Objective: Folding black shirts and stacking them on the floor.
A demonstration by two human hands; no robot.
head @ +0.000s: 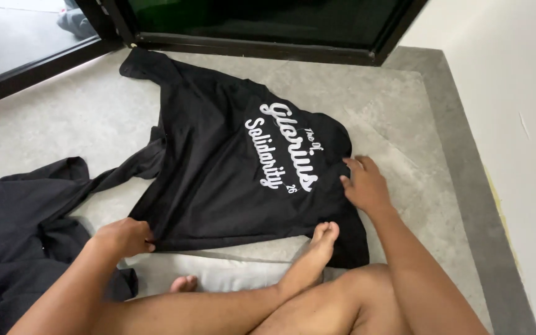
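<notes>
far left: from my feed there's a second black garment with a bit of white print (13, 229) bunched up on the floor, touching the left forearm and well apart from the right hand.

left hand: my left hand (122, 237) is closed tight, pinching the near left corner of the black cotton t-shirt with white script lettering on it (231, 167), knuckles up, fabric tucked into the fist.

shirt: it's lying mostly flat on the grey concrete floor (63, 118), print side up, one sleeve trailing out left toward the other garment, the far sleeve reaching up near the dark door frame (249, 46).

under it: a pale flat cushion (218, 273) sits just beneath the shirt's near hem, peeking out between the hem and my legs.

foot: my bare foot (319, 245) rests on the near hem, toes on the black fabric, between the two hands.

right hand: my right hand (364, 184) is spread open and flat, fingers splayed, pressing on the shirt's right edge beside the lettering, gripping nothing.

far right: white wall (516, 111) running alongside the floor's darker grey border.
</notes>
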